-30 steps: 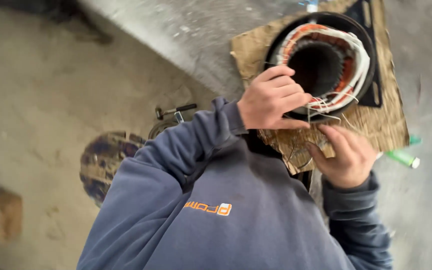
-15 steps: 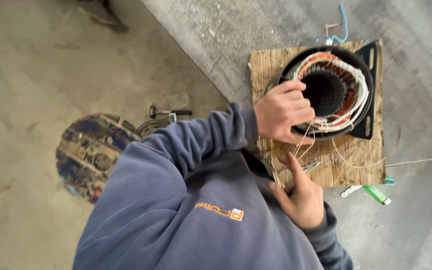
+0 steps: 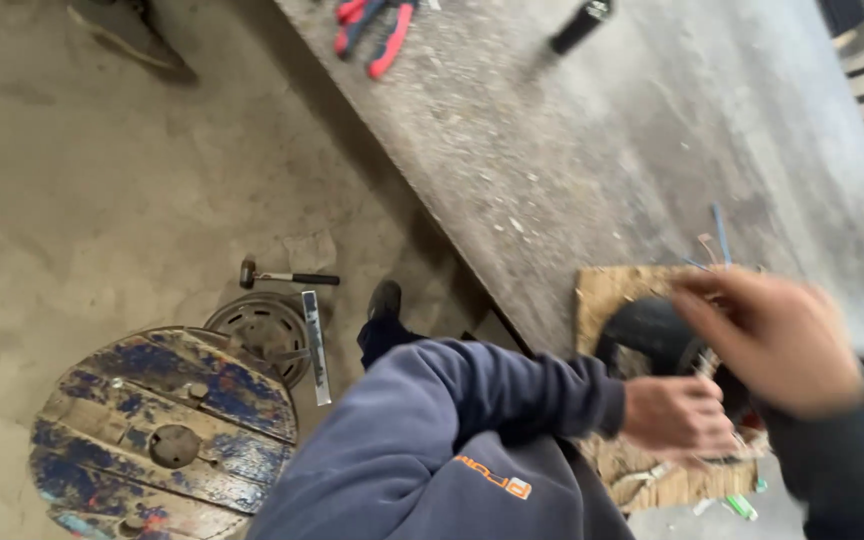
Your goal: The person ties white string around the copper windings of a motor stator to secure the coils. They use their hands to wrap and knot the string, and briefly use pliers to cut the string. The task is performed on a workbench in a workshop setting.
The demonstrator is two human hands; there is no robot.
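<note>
Nearest the camera, on a frayed brown cardboard square (image 3: 617, 295) at the gritty grey bench's (image 3: 572, 150) edge, the left hand (image 3: 677, 417) curls loosely at the round black motor stator (image 3: 652, 335), whose facing is hidden, the blurred right hand (image 3: 772, 340) spread above it, red-handled pliers (image 3: 377, 30) beyond.

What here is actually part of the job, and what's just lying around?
In hand: left hand, right hand, black motor stator, cardboard sheet.
Lying about: red pliers, black tube, hammer, blue cable drum, wheel rim.
</note>
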